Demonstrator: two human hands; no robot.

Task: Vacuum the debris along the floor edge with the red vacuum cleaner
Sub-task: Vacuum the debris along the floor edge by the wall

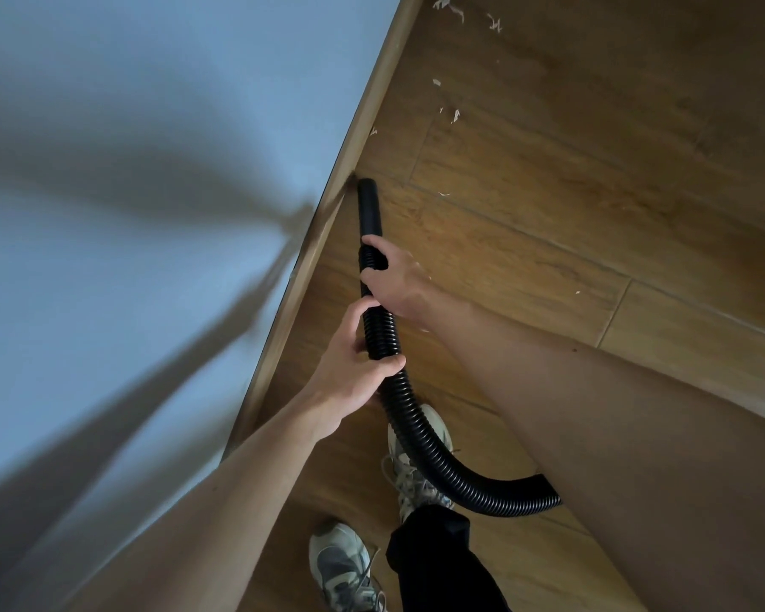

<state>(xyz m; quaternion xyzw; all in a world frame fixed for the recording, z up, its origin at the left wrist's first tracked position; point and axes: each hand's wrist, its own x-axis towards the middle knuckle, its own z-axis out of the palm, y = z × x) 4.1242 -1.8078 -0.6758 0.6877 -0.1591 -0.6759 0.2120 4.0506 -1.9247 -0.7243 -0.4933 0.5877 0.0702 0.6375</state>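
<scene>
With both hands (354, 360) (394, 276) clamped on hose (380, 333), nozzle (366, 187) hugs baseboard (363, 121) — scraps (455, 116) farther out prob. get missed.

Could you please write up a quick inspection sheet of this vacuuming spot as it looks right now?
Surface: wooden plank floor meeting a wooden skirting board.
Job's things: black ribbed hose, its open end at the skirting; the red vacuum body is not in view.
Clutter: pale debris scraps ahead of the hose end, some near the skirting.
Grippers: left hand and right hand both grip the hose.
Cables: nothing seen.
Surroundings: pale wall with shadows; two trainers below.
</scene>
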